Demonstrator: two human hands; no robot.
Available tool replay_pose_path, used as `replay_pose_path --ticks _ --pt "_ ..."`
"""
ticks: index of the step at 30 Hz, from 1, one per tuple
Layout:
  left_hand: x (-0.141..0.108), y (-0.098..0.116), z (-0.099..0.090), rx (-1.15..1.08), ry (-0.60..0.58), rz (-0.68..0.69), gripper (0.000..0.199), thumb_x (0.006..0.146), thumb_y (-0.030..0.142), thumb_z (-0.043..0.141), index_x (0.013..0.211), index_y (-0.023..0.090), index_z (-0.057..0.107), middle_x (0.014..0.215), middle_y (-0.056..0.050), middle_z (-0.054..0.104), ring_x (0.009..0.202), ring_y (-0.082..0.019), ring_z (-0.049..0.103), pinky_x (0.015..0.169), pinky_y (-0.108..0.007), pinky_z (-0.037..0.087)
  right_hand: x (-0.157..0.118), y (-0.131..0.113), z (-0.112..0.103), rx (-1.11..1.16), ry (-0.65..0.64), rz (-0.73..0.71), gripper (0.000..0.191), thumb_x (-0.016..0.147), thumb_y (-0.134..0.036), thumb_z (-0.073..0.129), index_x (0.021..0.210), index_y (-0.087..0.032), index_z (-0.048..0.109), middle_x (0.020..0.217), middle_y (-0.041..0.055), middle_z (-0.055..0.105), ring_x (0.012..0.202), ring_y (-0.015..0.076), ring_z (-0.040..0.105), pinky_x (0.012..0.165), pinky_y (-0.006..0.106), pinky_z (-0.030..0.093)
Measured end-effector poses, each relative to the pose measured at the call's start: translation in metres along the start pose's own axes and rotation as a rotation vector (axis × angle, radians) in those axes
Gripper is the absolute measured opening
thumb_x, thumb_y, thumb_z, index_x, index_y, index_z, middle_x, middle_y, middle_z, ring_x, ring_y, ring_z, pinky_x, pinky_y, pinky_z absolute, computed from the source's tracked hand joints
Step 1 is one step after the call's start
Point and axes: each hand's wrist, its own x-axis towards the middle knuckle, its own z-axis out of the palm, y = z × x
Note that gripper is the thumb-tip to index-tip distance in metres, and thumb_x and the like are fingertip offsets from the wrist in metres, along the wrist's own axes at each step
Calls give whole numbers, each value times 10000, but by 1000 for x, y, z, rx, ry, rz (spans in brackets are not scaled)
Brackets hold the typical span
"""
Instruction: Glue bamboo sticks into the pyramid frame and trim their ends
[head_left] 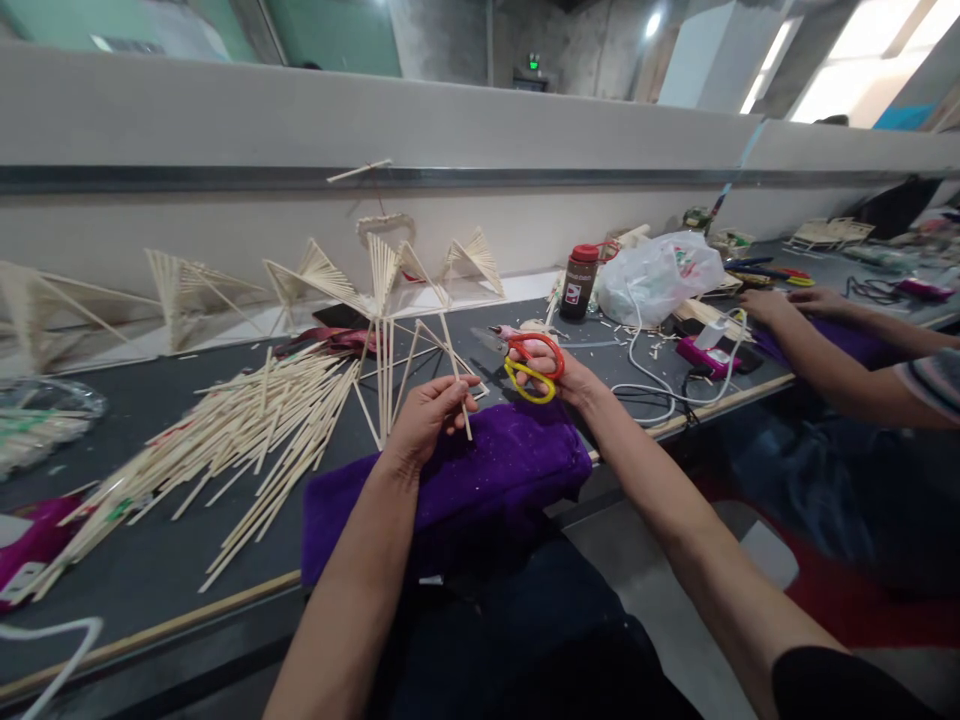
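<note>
My left hand (429, 418) is closed in a pinch around a thin wooden stick (457, 375), which stands tilted above the purple cloth (517, 460). In my right hand (566, 376) is a pair of scissors (538, 368) with one red and one yellow handle loop; its blades point left, towards the stick but apart from it. Just behind my left hand, several sticks joined in a fan-like frame (384, 375) stand on the dark table. To the left lies a large loose pile of wooden sticks (247, 425).
Twisted stick models (176, 300) line the wall. A dark bottle with a red lid (579, 283), a white plastic bag (660, 280) and a magenta device (705, 357) with a white cable sit to the right. A co-worker's hands (776, 308) are at the far right.
</note>
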Motion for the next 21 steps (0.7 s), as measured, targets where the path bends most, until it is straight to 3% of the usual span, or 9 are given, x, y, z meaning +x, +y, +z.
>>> replay_pose_path --ticks 3,8,11,14,17,21 --pt "0 0 1 -4 0 -6 387 729 415 719 1011 151 687 658 -5 638 425 -50 472 370 -168 298 0 0 9 6 -18 -8 397 735 -335 643 1063 -119 588 704 45 686 383 43 448 373 144 305" --pt "0 0 3 2 7 -27 375 733 406 714 1002 146 684 650 -8 635 421 -50 468 369 -165 295 6 -1 14 26 186 -84 433 704 -321 666 1095 -182 544 670 -2 661 380 44 423 383 150 285" --pt "-1 1 3 9 6 -29 377 723 406 719 997 149 685 645 -10 636 415 -49 462 369 -165 290 2 -3 11 83 309 -9 317 697 -335 649 953 -174 556 670 5 625 409 45 406 354 145 209" --pt "-2 1 4 6 13 -32 383 716 411 720 993 148 685 644 -13 635 420 -52 465 370 -164 288 -7 -4 6 235 299 53 233 710 -338 609 848 -163 541 687 11 574 431 37 338 348 146 164" --pt "-2 1 4 6 4 -36 385 712 408 725 994 149 686 649 -11 633 427 -51 466 375 -164 290 -14 -6 3 384 239 13 199 765 -332 549 857 -156 530 712 1 524 454 38 275 362 143 162" --pt "-1 2 4 18 -3 -38 379 719 402 723 997 147 689 654 -10 635 432 -48 465 381 -164 290 -8 -10 9 411 275 28 150 868 -254 400 861 -149 508 696 -10 452 467 51 226 381 134 152"
